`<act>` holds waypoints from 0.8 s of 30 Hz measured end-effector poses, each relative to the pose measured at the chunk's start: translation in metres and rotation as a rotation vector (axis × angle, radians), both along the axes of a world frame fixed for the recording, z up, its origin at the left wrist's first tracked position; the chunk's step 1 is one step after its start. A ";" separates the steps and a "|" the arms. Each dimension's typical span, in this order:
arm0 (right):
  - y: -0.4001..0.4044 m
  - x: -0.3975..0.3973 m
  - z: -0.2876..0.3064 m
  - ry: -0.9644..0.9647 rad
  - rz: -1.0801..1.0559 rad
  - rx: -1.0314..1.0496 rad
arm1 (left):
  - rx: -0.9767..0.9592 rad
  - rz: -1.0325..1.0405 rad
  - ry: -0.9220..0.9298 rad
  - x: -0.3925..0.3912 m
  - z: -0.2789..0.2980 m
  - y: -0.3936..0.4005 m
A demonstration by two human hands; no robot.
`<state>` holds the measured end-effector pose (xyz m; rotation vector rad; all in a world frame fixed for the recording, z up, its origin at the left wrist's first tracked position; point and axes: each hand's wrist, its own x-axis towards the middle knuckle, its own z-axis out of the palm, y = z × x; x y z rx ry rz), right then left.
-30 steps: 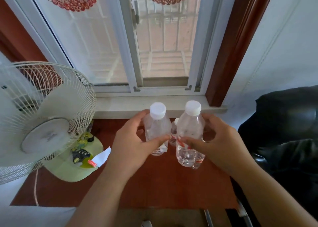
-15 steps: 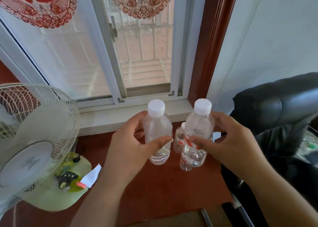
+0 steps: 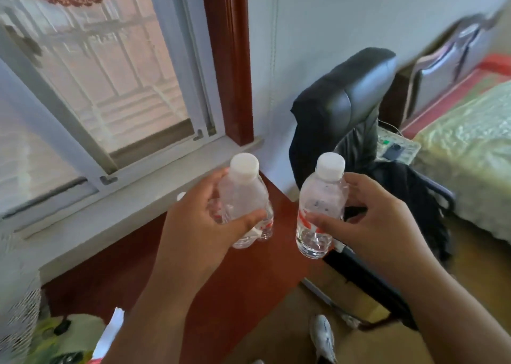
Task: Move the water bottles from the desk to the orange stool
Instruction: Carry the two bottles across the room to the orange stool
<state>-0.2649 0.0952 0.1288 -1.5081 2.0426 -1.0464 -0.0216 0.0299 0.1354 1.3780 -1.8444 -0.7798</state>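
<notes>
Two water bottles, left bottle in left hand, right bottle in right hand, fingers wrapped round each, now lifted off the surface and swinging right past the black chair; orange stool unseen.

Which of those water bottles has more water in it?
The bottle in the right hand: water fills its bottom part. The bottle in the left hand looks nearly empty.
</notes>
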 end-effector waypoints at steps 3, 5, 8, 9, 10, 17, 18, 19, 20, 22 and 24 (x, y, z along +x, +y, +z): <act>0.030 -0.013 -0.005 0.002 -0.120 0.026 | 0.004 -0.133 -0.003 -0.021 -0.006 -0.001; 0.052 -0.025 -0.006 -0.012 -0.189 0.037 | 0.011 -0.208 -0.006 -0.040 -0.008 0.001; 0.085 -0.046 -0.005 -0.024 -0.296 0.029 | 0.037 -0.309 0.019 -0.076 -0.007 0.009; 0.095 -0.053 -0.004 -0.027 -0.332 0.019 | 0.043 -0.353 0.026 -0.088 -0.006 0.014; 0.106 -0.061 -0.004 -0.027 -0.367 0.008 | 0.047 -0.401 0.036 -0.102 -0.004 0.018; 0.184 -0.119 0.002 -0.010 -0.589 -0.059 | 0.027 -0.663 0.082 -0.203 0.010 0.059; 0.198 -0.126 0.002 -0.011 -0.620 -0.062 | 0.023 -0.700 0.086 -0.216 0.011 0.068; 0.211 -0.133 0.004 -0.010 -0.648 -0.062 | 0.026 -0.737 0.095 -0.229 0.011 0.076; 0.223 -0.140 0.005 -0.001 -0.673 -0.061 | 0.031 -0.773 0.104 -0.241 0.012 0.084; 0.247 -0.151 0.008 0.024 -0.739 -0.058 | 0.043 -0.852 0.103 -0.266 0.013 0.098; 0.271 -0.161 0.011 0.045 -0.805 -0.055 | 0.043 -0.921 0.111 -0.292 0.013 0.113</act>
